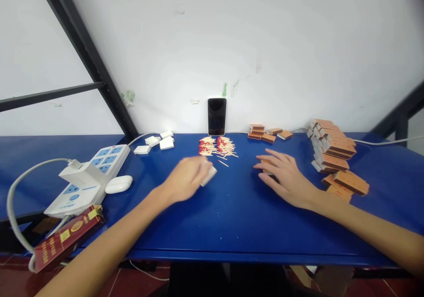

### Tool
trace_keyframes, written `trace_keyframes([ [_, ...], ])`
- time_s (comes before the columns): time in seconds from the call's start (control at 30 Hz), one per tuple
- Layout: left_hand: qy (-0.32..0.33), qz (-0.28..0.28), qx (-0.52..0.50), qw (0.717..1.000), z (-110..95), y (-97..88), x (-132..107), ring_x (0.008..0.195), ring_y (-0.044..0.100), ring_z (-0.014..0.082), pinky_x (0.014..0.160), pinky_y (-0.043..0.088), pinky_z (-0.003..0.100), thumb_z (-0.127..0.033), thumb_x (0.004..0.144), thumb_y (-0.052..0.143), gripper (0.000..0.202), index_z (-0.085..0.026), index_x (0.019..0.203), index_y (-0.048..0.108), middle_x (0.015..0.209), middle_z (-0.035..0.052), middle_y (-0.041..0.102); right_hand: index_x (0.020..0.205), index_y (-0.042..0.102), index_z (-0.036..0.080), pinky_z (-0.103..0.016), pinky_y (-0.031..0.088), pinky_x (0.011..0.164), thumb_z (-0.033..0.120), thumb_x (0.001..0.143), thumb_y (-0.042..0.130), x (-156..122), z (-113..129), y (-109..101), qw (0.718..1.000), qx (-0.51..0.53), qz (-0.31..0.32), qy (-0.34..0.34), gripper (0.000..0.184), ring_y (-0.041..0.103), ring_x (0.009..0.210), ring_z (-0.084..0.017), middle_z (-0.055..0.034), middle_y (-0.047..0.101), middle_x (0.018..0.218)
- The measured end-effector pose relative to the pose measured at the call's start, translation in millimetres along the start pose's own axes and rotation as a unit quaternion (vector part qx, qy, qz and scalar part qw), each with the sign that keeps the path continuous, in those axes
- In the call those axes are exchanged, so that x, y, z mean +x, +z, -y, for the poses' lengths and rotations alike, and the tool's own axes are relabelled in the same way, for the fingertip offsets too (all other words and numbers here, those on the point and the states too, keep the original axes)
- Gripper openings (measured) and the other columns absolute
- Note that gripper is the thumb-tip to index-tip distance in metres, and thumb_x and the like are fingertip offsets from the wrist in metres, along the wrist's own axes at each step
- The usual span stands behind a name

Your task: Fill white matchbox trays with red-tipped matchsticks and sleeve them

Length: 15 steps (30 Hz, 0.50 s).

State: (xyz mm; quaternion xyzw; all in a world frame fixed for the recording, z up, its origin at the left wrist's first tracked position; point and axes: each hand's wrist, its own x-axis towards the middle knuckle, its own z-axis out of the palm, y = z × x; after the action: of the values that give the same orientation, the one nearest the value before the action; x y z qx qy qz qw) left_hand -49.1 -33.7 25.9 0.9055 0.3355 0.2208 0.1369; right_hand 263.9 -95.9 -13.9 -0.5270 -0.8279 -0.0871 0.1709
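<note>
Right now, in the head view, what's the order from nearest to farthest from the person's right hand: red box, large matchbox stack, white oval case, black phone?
1. Large matchbox stack: right of the right hand.
2. Black phone: left, by the wall.
3. White oval case: farther left, beside the power strip.
4. Red box: far left, toward the front.
</note>
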Motion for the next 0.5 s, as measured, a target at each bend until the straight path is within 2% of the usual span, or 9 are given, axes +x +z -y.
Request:
trace_keyframes([
  [0.07,0.051,0.184,-0.043,0.981,-26,10.2,0,0.059,0.051,0.0135,0.060,0.037,0.027,-0.044,0.102,0.032,0.047,-0.018,0.072,0.056,0.066,0.0003,0.058,0.115,0.065,0.022,-0.048,0.033,0.099,0.036,0.100,0.041,22,18,4,1.000,-0.014,0.002,-0.022,0.032,0.046,0.127,-0.031,-0.0117,0.062,0.128],
  [0.1,0.059,0.214,-0.035,0.974,-35,15.1,1,0.056,0.049,0.0133,0.057,0.034,0.027,-0.047,0.099,0.039,0.046,-0.018,0.068,0.056,0.061,-0.0002,0.057,0.115,0.065,0.021,-0.045,0.035,0.093,0.036,0.100,0.041,35,27,8,0.999,-0.014,0.021,-0.022,0.032,0.052,0.117,-0.029,-0.0125,0.065,0.121],
  [0.13,0.060,0.218,-0.018,0.974,-40,19.3,4,0.055,0.049,0.0136,0.056,0.033,0.028,-0.050,0.095,0.046,0.044,-0.018,0.068,0.057,0.061,0.0000,0.058,0.114,0.065,0.020,-0.044,0.036,0.088,0.037,0.100,0.041,49,35,12,0.999,-0.008,0.043,-0.014,0.033,0.055,0.107,-0.029,-0.0131,0.066,0.114],
  [0.23,0.049,0.152,0.020,0.987,-33,25.4,18,0.059,0.052,0.0149,0.056,0.033,0.028,-0.055,0.086,0.058,0.039,-0.018,0.073,0.061,0.071,0.0020,0.063,0.100,0.066,0.016,-0.041,0.033,0.082,0.037,0.099,0.042,87,47,26,0.997,0.013,0.073,-0.011,0.032,0.055,0.100,-0.029,-0.0155,0.066,0.106],
  [0.3,0.023,0.087,0.023,0.996,-12,23.1,29,0.060,0.053,0.0151,0.057,0.035,0.027,-0.051,0.090,0.053,0.037,-0.017,0.077,0.062,0.070,0.0021,0.063,0.098,0.064,0.015,-0.039,0.033,0.082,0.032,0.099,0.043,103,45,35,0.996,0.030,0.078,-0.011,0.028,0.056,0.102,-0.027,-0.0154,0.066,0.106],
  [0.4,-0.037,-0.025,0.037,0.998,32,14.9,39,0.061,0.054,0.0147,0.061,0.038,0.027,-0.032,0.095,0.044,0.027,-0.015,0.086,0.064,0.068,0.0017,0.061,0.098,0.063,0.016,-0.036,0.035,0.084,0.027,0.100,0.043,111,38,40,0.995,0.061,0.082,-0.018,0.023,0.057,0.103,-0.024,-0.0117,0.066,0.106],
  [0.5,-0.017,-0.030,0.062,0.997,66,11.1,41,0.067,0.055,0.0156,0.066,0.041,0.027,-0.029,0.092,0.050,0.022,-0.015,0.096,0.067,0.076,0.0028,0.062,0.094,0.063,0.018,-0.033,0.038,0.083,0.026,0.100,0.045,102,37,36,0.991,0.086,0.093,-0.030,0.021,0.058,0.096,-0.020,-0.0079,0.066,0.101],
])
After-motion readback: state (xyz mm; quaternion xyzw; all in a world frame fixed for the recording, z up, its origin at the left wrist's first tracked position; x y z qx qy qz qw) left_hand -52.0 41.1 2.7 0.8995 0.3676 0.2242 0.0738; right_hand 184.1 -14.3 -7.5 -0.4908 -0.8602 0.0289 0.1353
